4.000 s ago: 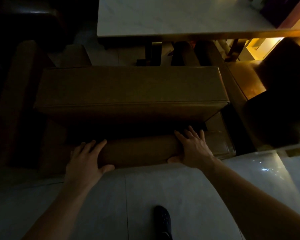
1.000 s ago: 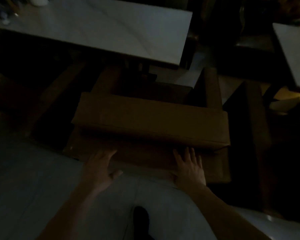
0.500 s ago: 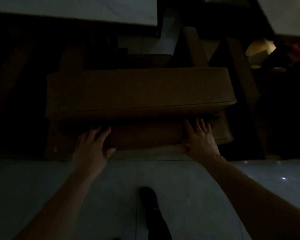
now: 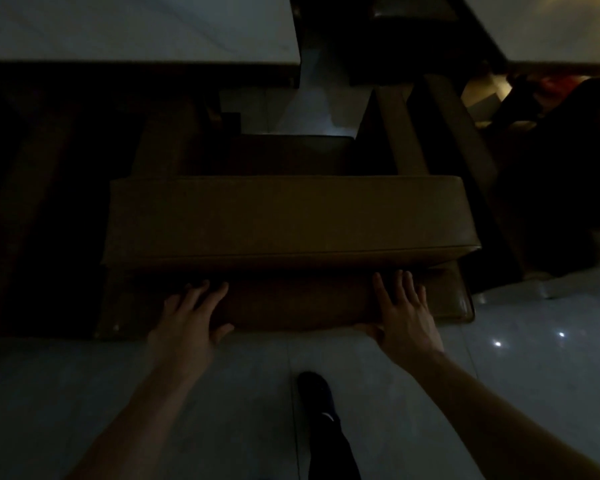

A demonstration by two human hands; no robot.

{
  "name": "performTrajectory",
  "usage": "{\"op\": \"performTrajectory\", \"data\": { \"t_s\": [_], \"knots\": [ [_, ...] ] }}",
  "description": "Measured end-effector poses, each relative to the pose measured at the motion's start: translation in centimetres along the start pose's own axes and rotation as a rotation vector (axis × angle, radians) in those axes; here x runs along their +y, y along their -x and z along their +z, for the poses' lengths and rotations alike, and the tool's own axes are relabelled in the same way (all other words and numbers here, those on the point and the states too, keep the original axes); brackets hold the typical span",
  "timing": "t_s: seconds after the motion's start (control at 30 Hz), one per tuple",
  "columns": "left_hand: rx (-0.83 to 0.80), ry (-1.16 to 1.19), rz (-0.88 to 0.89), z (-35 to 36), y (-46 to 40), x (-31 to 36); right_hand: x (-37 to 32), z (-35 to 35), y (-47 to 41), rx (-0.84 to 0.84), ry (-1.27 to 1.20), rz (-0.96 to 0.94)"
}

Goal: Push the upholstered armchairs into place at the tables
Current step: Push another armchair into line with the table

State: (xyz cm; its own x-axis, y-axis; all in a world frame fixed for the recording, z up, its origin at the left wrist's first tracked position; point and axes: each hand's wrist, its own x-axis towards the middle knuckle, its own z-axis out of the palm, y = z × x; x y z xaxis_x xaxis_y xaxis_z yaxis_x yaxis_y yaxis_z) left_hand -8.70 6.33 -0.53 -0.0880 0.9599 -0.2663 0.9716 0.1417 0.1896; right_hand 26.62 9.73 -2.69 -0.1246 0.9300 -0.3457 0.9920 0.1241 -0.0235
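A brown upholstered armchair (image 4: 288, 216) fills the middle of the dim view, seen from behind and above, its wide backrest top facing me. My left hand (image 4: 187, 320) presses flat on the lower back panel at the left. My right hand (image 4: 404, 313) presses flat on the same panel at the right, fingers straight. Beyond the chair stands a pale marble-topped table (image 4: 136, 26), and the chair's front points at it. The seat is mostly in shadow.
A second pale table (image 4: 551, 26) stands at the top right. Another brown armchair (image 4: 465, 143) stands close on the right, and a dark chair on the left. Glossy pale floor tiles (image 4: 516, 358) lie under me; my dark shoe (image 4: 317, 393) stands between my arms.
The view has steadied and moved closer behind the armchair, which now sits square in front of me. Both hands stay pressed on its back panel.
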Motion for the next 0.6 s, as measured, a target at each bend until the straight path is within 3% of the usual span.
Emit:
{"op": "performTrajectory", "data": {
  "t_s": [0.6],
  "knots": [
    [0.036, -0.085, 0.004, -0.9, -3.8, 0.7, 1.3, -0.6, -4.8, 0.017, -0.123, -0.027]
  ]
}}
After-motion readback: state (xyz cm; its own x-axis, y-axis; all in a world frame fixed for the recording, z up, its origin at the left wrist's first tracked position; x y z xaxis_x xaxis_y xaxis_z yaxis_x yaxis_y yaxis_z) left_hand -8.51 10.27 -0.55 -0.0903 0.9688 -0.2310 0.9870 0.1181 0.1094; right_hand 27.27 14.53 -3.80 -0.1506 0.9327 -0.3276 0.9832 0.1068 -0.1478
